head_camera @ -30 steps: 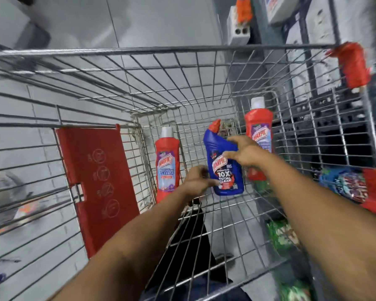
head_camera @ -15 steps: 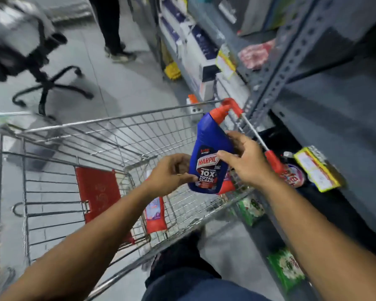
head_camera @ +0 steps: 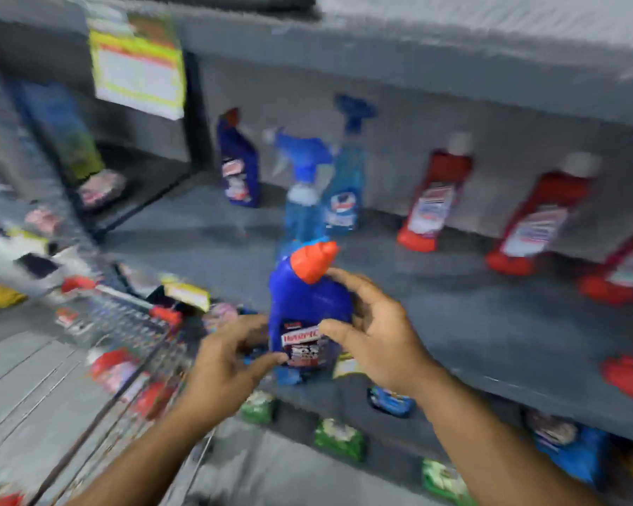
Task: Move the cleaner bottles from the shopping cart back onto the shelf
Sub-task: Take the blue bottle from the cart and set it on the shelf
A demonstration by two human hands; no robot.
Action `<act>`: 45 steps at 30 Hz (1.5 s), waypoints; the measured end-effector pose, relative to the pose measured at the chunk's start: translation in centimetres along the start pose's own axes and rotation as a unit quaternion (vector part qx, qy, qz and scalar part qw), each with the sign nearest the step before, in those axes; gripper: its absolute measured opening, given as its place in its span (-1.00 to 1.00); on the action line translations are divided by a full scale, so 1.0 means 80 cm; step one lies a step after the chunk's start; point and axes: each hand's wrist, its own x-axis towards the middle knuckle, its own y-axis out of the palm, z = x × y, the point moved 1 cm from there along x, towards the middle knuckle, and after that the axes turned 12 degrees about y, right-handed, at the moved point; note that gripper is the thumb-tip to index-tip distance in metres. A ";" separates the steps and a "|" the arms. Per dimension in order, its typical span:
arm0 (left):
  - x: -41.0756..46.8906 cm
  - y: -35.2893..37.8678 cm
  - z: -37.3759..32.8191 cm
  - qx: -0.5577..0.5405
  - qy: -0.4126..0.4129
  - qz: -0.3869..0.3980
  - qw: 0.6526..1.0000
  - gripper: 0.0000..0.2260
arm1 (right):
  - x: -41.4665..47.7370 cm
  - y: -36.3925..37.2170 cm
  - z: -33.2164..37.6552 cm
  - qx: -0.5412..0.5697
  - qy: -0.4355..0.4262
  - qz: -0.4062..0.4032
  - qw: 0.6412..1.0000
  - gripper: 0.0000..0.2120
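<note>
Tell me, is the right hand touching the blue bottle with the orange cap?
Touching. The head view shows the right hand wrapped on the blue bottle, thumb across its label and fingers behind its shoulder.

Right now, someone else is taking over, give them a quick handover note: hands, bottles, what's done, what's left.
Left hand and right hand both grip the blue cleaner bottle with the orange cap, upright, at the front edge of the grey metal shelf.
Already on the shelf: a matching blue bottle, two blue spray bottles, several red bottles.
Not yet done: the held bottle isn't set down.
Left: red bottles appear to remain in the wire shopping cart, though the picture is blurred.
</note>
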 end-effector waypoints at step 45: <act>0.165 -0.221 0.182 0.120 -0.020 0.098 0.988 -0.72 | 0.255 0.209 0.017 -0.195 -0.052 -0.154 0.967 -0.48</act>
